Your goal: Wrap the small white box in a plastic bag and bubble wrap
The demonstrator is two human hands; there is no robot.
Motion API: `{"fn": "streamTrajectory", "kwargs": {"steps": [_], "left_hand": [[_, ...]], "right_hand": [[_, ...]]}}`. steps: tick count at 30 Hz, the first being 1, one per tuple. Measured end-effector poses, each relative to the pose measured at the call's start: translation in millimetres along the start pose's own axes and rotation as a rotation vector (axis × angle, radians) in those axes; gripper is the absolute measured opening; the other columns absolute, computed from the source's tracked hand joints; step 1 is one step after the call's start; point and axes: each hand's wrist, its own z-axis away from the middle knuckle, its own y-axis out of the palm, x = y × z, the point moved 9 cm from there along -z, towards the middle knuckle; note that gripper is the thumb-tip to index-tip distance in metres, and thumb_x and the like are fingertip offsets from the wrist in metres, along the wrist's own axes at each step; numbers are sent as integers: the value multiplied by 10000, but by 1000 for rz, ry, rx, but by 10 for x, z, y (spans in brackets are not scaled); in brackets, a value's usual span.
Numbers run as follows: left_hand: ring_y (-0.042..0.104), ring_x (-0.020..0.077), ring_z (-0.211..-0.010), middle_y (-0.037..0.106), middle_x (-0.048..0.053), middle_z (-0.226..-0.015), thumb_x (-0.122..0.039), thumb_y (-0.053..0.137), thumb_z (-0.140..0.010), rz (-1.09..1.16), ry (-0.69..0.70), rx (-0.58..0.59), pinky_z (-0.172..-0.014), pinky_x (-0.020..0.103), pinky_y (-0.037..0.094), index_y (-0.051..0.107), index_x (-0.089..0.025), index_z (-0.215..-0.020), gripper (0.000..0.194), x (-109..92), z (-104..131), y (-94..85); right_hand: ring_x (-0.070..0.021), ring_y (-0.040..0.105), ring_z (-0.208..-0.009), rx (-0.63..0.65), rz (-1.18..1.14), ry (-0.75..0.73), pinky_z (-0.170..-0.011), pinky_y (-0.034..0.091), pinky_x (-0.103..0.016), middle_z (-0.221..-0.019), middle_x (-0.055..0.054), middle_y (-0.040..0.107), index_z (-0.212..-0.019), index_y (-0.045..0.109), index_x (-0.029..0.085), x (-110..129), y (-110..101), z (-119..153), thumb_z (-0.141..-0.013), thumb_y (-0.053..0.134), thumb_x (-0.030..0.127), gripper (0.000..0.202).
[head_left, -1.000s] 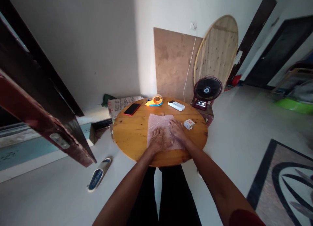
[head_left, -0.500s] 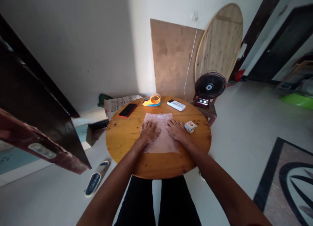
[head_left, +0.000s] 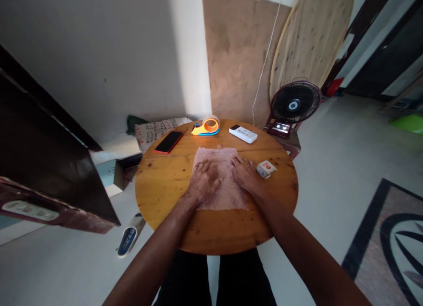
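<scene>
A sheet of pinkish bubble wrap point(head_left: 224, 195) lies flat on the round wooden table point(head_left: 161, 182). My left hand point(head_left: 204, 180) rests palm down on its left half, fingers stretched out. On the sheet's right edge lies my right hand point(head_left: 245, 171), also flat with fingers spread. Just right of that hand stands a small white box with red print point(head_left: 265, 169), not touched. Behind the sheet sits an orange and blue tape dispenser point(head_left: 207, 126) with a roll of tape on it.
A phone with a red edge point(head_left: 169, 142) lies at the table's back left. A white device with a dark end point(head_left: 243, 133) is at the back right. Beyond it, a dark fan point(head_left: 293, 104) stands on a stool. A door point(head_left: 49, 156) is at the left, a shoe point(head_left: 128, 240) on the floor.
My view has tilted down and come closer to the table. Both hands stay flat on the bubble wrap; the left has shifted slightly toward the sheet's middle.
</scene>
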Motion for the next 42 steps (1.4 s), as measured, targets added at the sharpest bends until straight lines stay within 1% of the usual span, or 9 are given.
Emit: {"fn": "streamTrajectory", "kwargs": {"steps": [3, 8, 16, 20, 28, 32, 37, 40, 42], "left_hand": [[249, 346, -1431, 371, 159, -1506, -604, 463, -865, 26, 98, 80, -1166, 531, 166, 465, -172, -1392, 681, -137, 53, 79], [201, 373, -1443, 324, 164, -1530, -691, 491, -803, 21, 60, 114, -1158, 565, 141, 415, -182, -1427, 809, -146, 70, 134], [249, 352, -1431, 363, 162, -1511, -711, 488, -793, 36, 72, 110, -1163, 545, 153, 437, -189, -1415, 814, -121, 83, 110], [275, 349, -1419, 383, 164, -1497, -724, 512, -767, 31, 46, 101, -1161, 540, 164, 458, -196, -1400, 825, -105, 80, 109], [162, 373, -1454, 281, 168, -1547, -779, 550, -692, 21, 46, 122, -1162, 570, 105, 413, -234, -1425, 924, -119, 92, 151], [163, 373, -1454, 275, 166, -1549, -768, 548, -703, 31, 46, 132, -1157, 576, 106, 418, -243, -1421, 899, -114, 95, 156], [168, 362, -1456, 274, 152, -1552, -749, 570, -699, 40, 6, 137, -1162, 568, 111, 435, -247, -1406, 877, -74, 93, 156], [167, 371, -1453, 269, 157, -1552, -745, 577, -695, 34, -13, 131, -1166, 567, 102, 454, -235, -1393, 873, -51, 81, 145], [159, 376, -1454, 263, 164, -1552, -743, 580, -692, 28, -26, 125, -1167, 572, 93, 448, -226, -1399, 886, -37, 71, 136]], "right_hand": [[-267, 461, -1222, -2, 18, 4, -981, 326, -388, -1427, -136, 465, -1317, 499, 155, -13, 11, -3, -967, 326, 220, 396], [-259, 471, -1188, -40, 38, 37, -940, 338, -367, -1397, -132, 488, -1275, 531, 164, -26, -81, 46, -940, 347, 159, 382], [-250, 470, -1180, -73, 37, -5, -936, 313, -373, -1273, -108, 587, -1193, 587, 181, 4, -127, 106, -954, 375, 214, 321], [-247, 493, -1138, -89, 16, 22, -923, 325, -362, -1292, -116, 571, -1185, 581, 168, -22, -159, 121, -952, 390, 243, 310], [-254, 479, -1149, -138, -26, -23, -966, 321, -367, -1358, -110, 532, -1171, 619, 165, 10, -200, 147, -924, 408, 223, 330], [-269, 425, -1234, -236, -37, -6, -1001, 308, -398, -1422, -98, 482, -1134, 653, 180, -26, -365, 177, -896, 430, 204, 327], [-317, 370, -1314, -447, -37, 204, -1056, 269, -477, -1385, -158, 505, -1157, 632, 144, -479, -707, 353, -886, 457, 288, 353], [-319, 522, -1168, -362, -137, 365, -994, 368, -455, -1233, -179, 609, -1256, 565, 125, -853, -638, 446, -838, 518, 398, 501], [-307, 561, -1125, -285, -203, 399, -967, 409, -429, -1232, -172, 611, -1272, 551, 125, -975, -536, 483, -809, 530, 394, 536]]}}
